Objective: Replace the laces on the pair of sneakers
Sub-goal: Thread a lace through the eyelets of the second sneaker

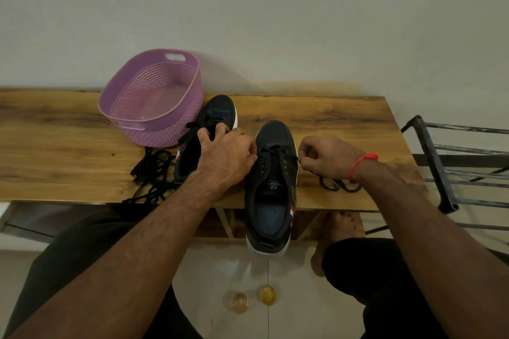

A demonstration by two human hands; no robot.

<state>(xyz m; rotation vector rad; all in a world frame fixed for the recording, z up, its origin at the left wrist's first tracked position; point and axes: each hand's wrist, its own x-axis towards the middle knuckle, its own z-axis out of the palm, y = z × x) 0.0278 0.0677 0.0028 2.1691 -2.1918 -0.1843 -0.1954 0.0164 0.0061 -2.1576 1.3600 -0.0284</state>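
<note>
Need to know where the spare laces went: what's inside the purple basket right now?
The purple basket shows only its bare pink floor; no laces inside. Its near wall hides the floor's closest strip. A black lace pile lies on the table in front of it.

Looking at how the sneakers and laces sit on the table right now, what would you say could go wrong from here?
The near sneaker overhangs the table edge at the heel; a tug from the right hand, which pinches its lace, might tip it off. The loose lace pile also lies at the edge and could slide down or tangle.
</note>
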